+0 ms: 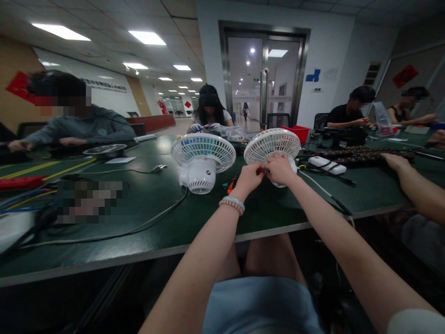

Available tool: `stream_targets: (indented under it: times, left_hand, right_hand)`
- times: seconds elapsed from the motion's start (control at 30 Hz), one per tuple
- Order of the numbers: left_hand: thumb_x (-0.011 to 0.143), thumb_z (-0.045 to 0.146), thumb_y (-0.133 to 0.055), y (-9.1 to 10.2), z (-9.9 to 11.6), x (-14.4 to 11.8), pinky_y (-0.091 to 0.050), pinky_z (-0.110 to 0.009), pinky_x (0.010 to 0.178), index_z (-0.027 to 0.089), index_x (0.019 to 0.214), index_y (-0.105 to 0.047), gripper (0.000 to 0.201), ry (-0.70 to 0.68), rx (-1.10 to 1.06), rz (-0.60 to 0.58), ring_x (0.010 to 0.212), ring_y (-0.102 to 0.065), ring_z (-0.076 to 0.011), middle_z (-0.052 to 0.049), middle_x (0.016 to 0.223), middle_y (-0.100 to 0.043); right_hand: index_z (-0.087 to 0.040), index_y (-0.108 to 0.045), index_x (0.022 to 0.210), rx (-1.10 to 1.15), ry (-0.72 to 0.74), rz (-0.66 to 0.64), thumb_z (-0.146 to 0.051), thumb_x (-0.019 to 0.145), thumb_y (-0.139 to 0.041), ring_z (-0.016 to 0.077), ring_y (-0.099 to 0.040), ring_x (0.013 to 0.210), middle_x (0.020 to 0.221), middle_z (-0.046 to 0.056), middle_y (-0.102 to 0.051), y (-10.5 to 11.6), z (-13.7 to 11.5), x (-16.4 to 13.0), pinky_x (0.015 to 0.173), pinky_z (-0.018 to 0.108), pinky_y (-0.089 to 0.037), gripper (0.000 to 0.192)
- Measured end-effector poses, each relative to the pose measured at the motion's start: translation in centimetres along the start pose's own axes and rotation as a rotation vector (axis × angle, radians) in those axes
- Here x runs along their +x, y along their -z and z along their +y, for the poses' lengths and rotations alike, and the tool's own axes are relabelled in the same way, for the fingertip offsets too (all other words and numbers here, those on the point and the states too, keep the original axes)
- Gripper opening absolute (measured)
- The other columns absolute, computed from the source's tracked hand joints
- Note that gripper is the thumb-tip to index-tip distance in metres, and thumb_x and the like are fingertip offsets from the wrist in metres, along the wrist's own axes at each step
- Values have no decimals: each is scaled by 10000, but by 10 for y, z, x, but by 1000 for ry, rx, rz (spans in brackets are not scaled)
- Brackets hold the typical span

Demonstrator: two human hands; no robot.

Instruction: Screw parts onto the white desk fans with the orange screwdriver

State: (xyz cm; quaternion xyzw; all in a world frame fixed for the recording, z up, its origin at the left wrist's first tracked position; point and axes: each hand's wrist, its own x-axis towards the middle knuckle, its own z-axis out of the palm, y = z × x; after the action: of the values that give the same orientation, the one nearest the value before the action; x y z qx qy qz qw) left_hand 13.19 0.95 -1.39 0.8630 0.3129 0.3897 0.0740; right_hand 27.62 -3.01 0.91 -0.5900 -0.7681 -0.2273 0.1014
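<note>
Two small white desk fans stand on the dark green table (146, 218). The right fan (271, 144) faces away from me, and both my hands are at its back housing. My left hand (249, 177), with a beaded bracelet on the wrist, pinches at the back of that fan. Pressed against the left one, my right hand (280, 169) grips the same spot. The left fan (202, 160) stands free, its motor housing turned toward me. A small orange-handled tool (232, 185) lies on the table between the fans.
Cables (104, 234) run across the table at left. A white power strip (327, 164) and long dark strips (358, 155) lie at right. A co-worker's forearm (413, 185) reaches in from the right. Other people sit around the table; a glass door stands behind.
</note>
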Motion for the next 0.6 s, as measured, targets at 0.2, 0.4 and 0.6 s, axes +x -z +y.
stream_targets:
  times: [0.2,0.4,0.6]
  left_hand:
    - [721,110,-518,-2,-1,0,-477,-262,770,163,844,-636,179,77,-44,50,796,-617,-145,-41,838,-682]
    - [722,118,-532,-5,-3,1,-479,-251,733,152,813,-639,145,206,-98,80,752,-620,-133,-42,805,-683]
    - [714,191,-558,-9,-9,3,-475,-274,721,167,771,-674,132,316,-146,25,724,-610,-150,-29,753,-683]
  right_hand:
    - [-213,-681,928,7,-1,0,-317,792,-484,294,-392,1049,1049,110,-585,0,0,0,809,427,-273,261]
    - [-211,-687,913,9,-6,-12,-322,804,-477,294,-385,1060,1064,113,-582,2,-1,-1,819,429,-263,261]
    - [-211,-691,915,4,-12,-14,-303,789,-484,296,-382,1062,1067,115,-583,2,-1,-1,821,427,-261,259]
